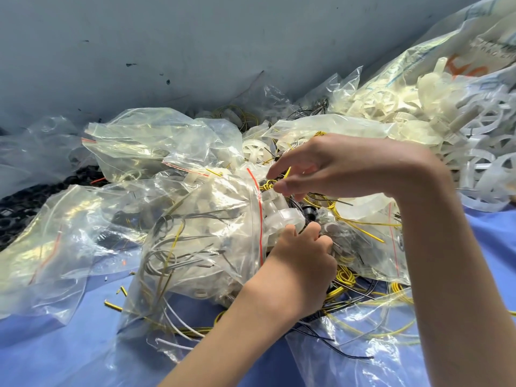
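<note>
Right grip pinches yellow wire; left grip holds white part.

Blue table bears clear zip bags, loose yellow wires, white plastic wheels.

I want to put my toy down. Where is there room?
Bare blue cloth at the bottom left, below the bags. A smaller strip at the right edge, between the right arm and the white wheels. The middle, round the left hand and right hand, is crowded with bags and wires.
</note>
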A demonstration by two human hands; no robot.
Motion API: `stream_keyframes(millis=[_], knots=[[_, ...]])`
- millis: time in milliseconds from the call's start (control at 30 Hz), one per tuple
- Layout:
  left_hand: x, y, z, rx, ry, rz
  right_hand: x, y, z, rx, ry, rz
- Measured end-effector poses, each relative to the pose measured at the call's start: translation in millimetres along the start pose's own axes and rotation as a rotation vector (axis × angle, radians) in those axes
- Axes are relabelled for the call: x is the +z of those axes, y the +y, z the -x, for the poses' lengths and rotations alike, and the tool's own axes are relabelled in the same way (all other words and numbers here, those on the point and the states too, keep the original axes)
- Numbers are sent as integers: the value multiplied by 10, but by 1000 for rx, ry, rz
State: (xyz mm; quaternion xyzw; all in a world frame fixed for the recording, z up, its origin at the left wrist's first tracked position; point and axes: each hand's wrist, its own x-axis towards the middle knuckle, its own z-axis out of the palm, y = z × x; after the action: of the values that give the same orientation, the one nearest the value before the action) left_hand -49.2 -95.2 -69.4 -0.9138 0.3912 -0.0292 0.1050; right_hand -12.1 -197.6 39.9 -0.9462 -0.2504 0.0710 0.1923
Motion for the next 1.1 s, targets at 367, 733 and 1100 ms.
stream_keyframes(millis=[367,733,1100], knots=[[-634,-195,335,-41,431,314,-37,0,25,-88,14,-110],[-653,-654,480,-217,543,391,-24,-22,55,-197,-11,-284],[-671,-759,525,-268,550,422,-3,13,13,-203,-40,-274]])
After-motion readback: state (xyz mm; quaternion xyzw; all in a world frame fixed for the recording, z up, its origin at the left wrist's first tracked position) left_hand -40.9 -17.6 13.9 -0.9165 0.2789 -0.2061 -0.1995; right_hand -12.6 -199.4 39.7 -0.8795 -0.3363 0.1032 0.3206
